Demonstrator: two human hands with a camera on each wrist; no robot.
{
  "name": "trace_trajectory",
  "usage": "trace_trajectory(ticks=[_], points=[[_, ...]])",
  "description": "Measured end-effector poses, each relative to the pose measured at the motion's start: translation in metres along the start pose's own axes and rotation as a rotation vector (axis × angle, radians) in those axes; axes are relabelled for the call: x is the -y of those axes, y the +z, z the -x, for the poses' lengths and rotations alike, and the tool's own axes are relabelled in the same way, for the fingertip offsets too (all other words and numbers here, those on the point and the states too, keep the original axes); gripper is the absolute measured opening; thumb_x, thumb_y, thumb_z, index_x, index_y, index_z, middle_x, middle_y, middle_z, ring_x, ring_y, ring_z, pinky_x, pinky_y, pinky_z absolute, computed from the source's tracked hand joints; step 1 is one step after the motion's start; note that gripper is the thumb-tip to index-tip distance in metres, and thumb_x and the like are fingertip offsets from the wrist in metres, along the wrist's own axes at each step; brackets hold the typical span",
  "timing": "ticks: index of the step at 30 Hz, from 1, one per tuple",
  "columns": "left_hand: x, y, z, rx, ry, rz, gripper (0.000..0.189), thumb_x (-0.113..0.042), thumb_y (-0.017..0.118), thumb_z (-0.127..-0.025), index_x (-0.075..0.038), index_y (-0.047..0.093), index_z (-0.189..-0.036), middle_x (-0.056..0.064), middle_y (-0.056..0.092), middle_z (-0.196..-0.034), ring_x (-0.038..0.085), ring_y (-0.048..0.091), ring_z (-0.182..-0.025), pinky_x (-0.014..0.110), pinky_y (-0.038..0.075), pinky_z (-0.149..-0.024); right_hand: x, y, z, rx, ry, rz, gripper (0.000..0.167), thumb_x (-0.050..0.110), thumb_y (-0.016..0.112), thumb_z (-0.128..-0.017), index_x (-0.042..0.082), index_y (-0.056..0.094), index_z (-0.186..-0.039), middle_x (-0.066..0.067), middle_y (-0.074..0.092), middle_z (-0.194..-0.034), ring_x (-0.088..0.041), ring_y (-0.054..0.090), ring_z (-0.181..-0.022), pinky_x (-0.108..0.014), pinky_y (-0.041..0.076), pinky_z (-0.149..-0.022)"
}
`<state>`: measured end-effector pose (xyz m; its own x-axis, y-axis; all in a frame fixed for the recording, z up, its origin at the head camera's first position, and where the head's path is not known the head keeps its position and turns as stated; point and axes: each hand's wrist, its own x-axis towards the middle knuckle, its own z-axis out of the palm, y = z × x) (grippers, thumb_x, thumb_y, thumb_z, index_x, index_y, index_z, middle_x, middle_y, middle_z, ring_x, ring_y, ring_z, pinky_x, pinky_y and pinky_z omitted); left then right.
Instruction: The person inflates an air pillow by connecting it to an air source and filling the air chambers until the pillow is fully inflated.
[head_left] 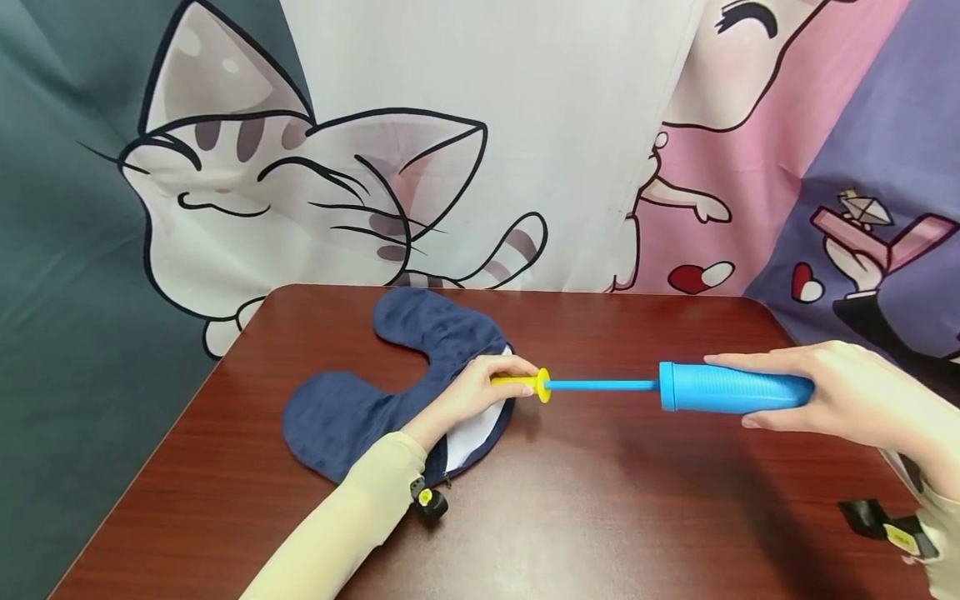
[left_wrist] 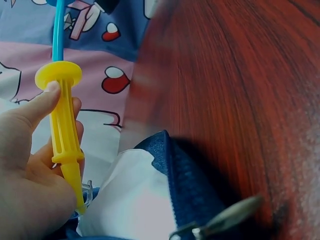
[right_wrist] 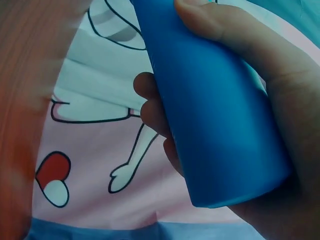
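A hand air pump reaches across the head view, its blue barrel (head_left: 735,388) to the right, a thin blue rod (head_left: 603,385) drawn out, and a yellow flanged nozzle (left_wrist: 65,125) at the left end. My right hand (head_left: 847,392) grips the barrel's outer end. Round the nozzle are the thumb and fingers of my left hand (head_left: 468,392), above a navy U-shaped neck pillow (head_left: 337,417). White lining (left_wrist: 132,195) shows through the pillow's unzipped side. In the left wrist view the nozzle tip meets a clear plastic valve (left_wrist: 87,191); how far in it sits, I cannot tell.
The brown wooden table (head_left: 585,517) bears the pillow. Behind it hangs a cartoon-printed cloth (head_left: 585,150). A blurred metal zipper pull (left_wrist: 230,217) stands out from the pillow's edge.
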<state>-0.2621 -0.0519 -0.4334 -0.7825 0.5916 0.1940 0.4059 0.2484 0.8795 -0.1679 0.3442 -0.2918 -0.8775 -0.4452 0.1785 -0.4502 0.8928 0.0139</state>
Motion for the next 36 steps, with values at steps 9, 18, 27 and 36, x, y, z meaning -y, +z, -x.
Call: trace_trajectory(ticks=[9,18,27,36], points=[[-0.001,0.0,0.007,-0.027,-0.029,0.009,0.026,-0.014,0.072,-0.09,-0.008,0.072,-0.115,0.01,0.075,-0.108,0.013,0.064,-0.093,0.02,0.053,-0.08,0.025,0.016,-0.006,-0.027,-0.048,-0.025,0.07,0.06,0.085,-0.064,0.048,0.061,-0.129,0.014,0.072,-0.097,0.005,0.048,-0.07,-0.021,0.036,-0.056],[-0.003,0.002,0.005,-0.02,-0.001,0.022,0.024,-0.011,0.071,-0.09,-0.005,0.072,-0.114,0.013,0.075,-0.107,0.013,0.064,-0.094,0.02,0.053,-0.08,0.049,0.033,-0.02,-0.017,-0.063,-0.076,0.066,0.054,0.084,-0.07,0.043,0.062,-0.131,0.013,0.074,-0.102,0.002,0.054,-0.074,-0.022,0.039,-0.058],[-0.002,0.004,0.003,-0.01,0.0,0.023,0.024,-0.011,0.07,-0.091,-0.006,0.072,-0.114,0.012,0.074,-0.107,0.014,0.063,-0.094,0.021,0.053,-0.081,0.071,0.047,-0.04,0.007,-0.066,-0.071,0.067,0.052,0.084,-0.07,0.039,0.062,-0.132,0.007,0.075,-0.102,-0.005,0.059,-0.075,-0.025,0.041,-0.058],[-0.003,0.005,-0.001,0.001,0.037,-0.003,0.023,-0.013,0.071,-0.091,-0.007,0.072,-0.113,0.011,0.075,-0.107,0.014,0.064,-0.094,0.022,0.053,-0.081,0.09,0.065,-0.055,-0.004,-0.072,-0.102,0.066,0.049,0.084,-0.072,0.036,0.063,-0.132,0.004,0.075,-0.1,-0.008,0.06,-0.075,-0.027,0.045,-0.059]])
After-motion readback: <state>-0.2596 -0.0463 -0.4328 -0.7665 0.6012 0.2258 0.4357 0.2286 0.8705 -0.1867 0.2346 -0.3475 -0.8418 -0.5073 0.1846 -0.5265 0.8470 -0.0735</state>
